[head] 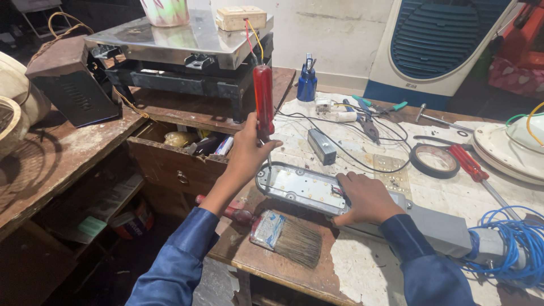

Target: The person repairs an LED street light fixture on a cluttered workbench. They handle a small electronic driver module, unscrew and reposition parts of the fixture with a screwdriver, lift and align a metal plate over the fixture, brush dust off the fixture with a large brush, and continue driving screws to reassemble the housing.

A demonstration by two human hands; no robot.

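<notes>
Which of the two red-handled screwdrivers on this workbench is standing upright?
The red translucent-handled screwdriver in the left hand, tip down on the grey metal lamp housing. The other red-handled screwdriver lies flat beside the black tape roll.

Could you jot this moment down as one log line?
left hand: upright red screwdriver, tip on grey lamp housing | right hand: steadies housing | paintbrush nearby
</notes>
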